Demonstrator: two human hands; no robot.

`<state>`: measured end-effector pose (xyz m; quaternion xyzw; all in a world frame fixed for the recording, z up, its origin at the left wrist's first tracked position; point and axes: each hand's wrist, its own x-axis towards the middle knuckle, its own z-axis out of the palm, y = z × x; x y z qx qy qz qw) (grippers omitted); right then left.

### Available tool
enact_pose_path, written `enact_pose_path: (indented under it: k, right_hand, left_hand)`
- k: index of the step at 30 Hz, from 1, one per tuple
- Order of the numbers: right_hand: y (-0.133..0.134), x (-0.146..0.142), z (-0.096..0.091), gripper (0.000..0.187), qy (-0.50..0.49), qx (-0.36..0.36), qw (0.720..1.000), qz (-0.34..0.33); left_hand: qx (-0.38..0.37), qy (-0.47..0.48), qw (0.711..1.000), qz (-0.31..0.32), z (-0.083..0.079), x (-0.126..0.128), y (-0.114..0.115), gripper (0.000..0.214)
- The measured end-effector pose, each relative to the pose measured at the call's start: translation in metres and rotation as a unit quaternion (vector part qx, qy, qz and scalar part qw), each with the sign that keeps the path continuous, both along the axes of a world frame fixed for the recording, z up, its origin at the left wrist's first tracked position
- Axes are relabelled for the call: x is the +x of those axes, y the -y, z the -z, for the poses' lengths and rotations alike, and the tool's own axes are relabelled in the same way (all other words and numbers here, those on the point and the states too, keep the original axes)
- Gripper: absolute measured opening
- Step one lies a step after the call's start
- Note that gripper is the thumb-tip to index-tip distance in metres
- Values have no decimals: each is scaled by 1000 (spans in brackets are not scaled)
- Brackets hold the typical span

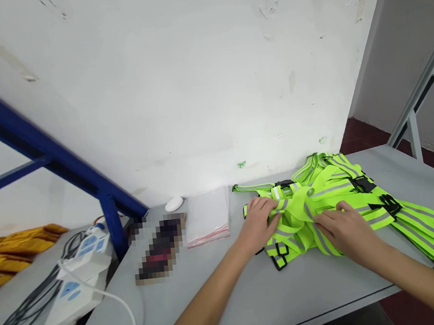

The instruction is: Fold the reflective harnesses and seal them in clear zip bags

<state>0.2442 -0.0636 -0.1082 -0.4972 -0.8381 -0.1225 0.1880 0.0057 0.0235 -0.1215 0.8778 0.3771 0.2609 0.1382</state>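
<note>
A heap of neon yellow-green reflective straps with grey stripes and black buckles lies on the right of the grey table. My left hand is closed on a strap at the heap's left side, thumb and fingers pinching it. My right hand grips another stretch of strap near the middle, its fingers bent round it. Between the two hands a band of strap rises in a loose loop. Black plastic buckles rest at the heap's front left. My fingertips are partly hidden by the straps.
Clear plastic zip bags lie left of the heap. Beside them are a white oval object and a blurred-out item. Power strips with cables and yellow cloth sit at far left, past a blue metal frame.
</note>
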Motion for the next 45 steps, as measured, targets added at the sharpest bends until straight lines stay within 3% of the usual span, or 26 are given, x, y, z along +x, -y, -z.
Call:
enact_pose_path:
  k: [2,4,8,11,12,16,18,22,26,28,31,34,38,41,43,45]
  right_hand:
    - [4,4,-6,23,-10,53,998,11]
    - [8,5,-8,22,-16,95,995,15]
    - [14,-5,-5,21,-16,136,991,16]
    - [15,-16,-3,21,-45,157,985,48]
    - [15,-19,-4,21,-58,165,983,61]
    - [13,-22,-15,22,-99,173,973,114]
    - [13,-17,-21,23,-110,111,978,138]
    - [22,14,-26,22,-121,-123,976,134]
    - [37,61,-19,50,-127,-270,952,73]
    - [43,79,-17,50,-148,-308,938,62]
    - [46,92,-21,36,-203,-350,913,49]
    - [46,95,-21,24,-289,-404,868,11]
    - [41,92,0,39,-442,-406,800,-2]
    - [33,79,20,47,-544,-340,767,0]
    - [29,63,25,39,-557,-262,787,31]
    - [28,44,21,28,-522,-178,831,66]
  left_hand:
    - [-1,55,998,-36,-3,-1,6,19]
    - [-12,66,997,-31,-8,0,16,27]
    - [-41,-17,997,70,-22,4,40,29]
    - [-6,-94,993,77,-25,11,53,52]
    - [16,-114,991,62,-24,13,55,50]
    - [82,-126,989,4,-20,15,53,10]
    - [85,-94,992,13,-20,11,49,7]
    - [50,-37,998,30,-20,-6,41,10]
    - [1,-3,999,39,-23,-24,38,14]
    - [-32,-16,997,62,-28,-33,38,11]
    - [-102,-51,989,94,-37,-45,40,11]
    - [-183,-38,976,112,-42,-55,40,11]
    - [-219,-4,975,36,-37,-60,37,14]
    - [-117,52,988,-84,-31,-52,39,19]
    - [-29,122,979,-160,-29,-43,45,25]
    - [24,192,957,-215,-29,-34,53,34]
